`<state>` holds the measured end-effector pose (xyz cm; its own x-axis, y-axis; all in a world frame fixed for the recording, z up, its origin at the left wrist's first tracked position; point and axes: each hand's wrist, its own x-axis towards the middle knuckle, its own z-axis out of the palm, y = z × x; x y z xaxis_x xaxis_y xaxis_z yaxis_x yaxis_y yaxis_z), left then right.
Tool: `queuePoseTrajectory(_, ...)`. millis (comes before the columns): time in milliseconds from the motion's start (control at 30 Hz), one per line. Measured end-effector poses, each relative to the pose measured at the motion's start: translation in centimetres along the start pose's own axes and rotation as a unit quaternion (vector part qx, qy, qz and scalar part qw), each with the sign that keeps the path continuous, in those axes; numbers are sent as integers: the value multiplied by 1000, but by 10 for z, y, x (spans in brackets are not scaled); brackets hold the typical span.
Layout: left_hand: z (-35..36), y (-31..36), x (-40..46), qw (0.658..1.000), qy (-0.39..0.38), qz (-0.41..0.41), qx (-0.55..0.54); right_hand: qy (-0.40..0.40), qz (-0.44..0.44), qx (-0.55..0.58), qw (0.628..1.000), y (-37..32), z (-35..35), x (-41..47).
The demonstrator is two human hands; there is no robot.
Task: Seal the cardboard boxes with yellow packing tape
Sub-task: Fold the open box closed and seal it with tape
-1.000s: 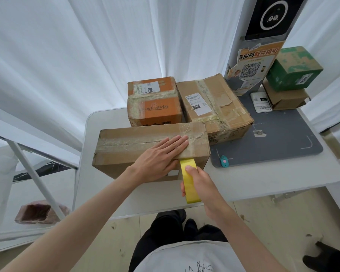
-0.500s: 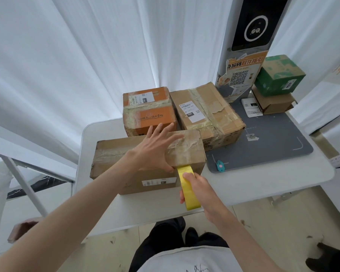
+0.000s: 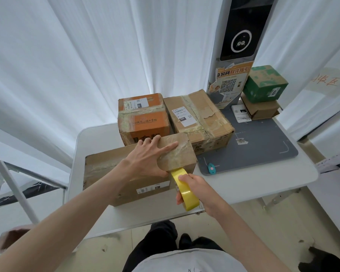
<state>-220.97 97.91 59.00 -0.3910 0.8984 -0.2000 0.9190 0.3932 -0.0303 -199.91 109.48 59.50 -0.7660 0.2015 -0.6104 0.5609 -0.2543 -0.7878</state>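
Taping has only just begun: the yellow tape (image 3: pixel 185 190) roll sits at the near right corner of the long box (image 3: pixel 110 167), its strip running up to the box's top edge, where the free end looks stuck down (the contact spot is partly hidden by the thumb). The right hand (image 3: pixel 197 188) grips the roll, fingers curled round it, just off the box's front face. The left hand (image 3: pixel 147 160) lies flat on the box top, fingers spread and straight, pressing near the tape end, holding nothing.

No yellow strip shows across the top seam, so this box is not sealed yet; only old clear tape is visible on it. Behind it, touching or nearly so, stand the orange box (image 3: pixel 143 117) and a big brown box (image 3: pixel 200 118), neither with yellow tape (both carry old clear tape). Further right a green box (image 3: pixel 265 84) sits on a small brown box (image 3: pixel 261 110), also untaped in yellow. So roughly one strip started, all boxes left.

All rest on the white surface (image 3: pixel 263 179), partly on a grey mat (image 3: pixel 263 146) holding a small teal cutter (image 3: pixel 211 168).
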Motion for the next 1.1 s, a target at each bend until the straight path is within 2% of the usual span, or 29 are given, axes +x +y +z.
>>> queuePoseTrajectory(167, 0, 10, -13, 998, 16, -52, -22, 5, -11, -55, 998, -4, -10, -6)
queuePoseTrajectory(300, -4, 3, -21, 989, 11, -113, -91, 21, -58, -125, 990, -22, -15, -6)
queuePoseTrajectory(400, -7, -14, -25, 973, 2, -164, -163, 32, -110, -180, 977, -48, -16, -1)
queuePoseTrajectory(500, -8, -38, -33, 946, 16, -213, -244, 12, -168, -179, 969, -72, -14, 5)
queuePoseTrajectory(600, -4, -62, -44, 908, 26, -261, -327, -2, -217, -189, 958, -91, 0, 19)
queuePoseTrajectory(700, 14, -79, -56, 868, 10, -309, -388, 14, -245, -262, 933, -102, 23, 47)
queuePoseTrajectory(933, 77, -104, -91, 737, -27, -389, -553, 41, -267, -339, 901, -95, 80, 106)
queuePoseTrajectory(1100, 115, -112, -109, 633, -18, -373, -678, 39, -256, -380, 888, -83, 121, 139)
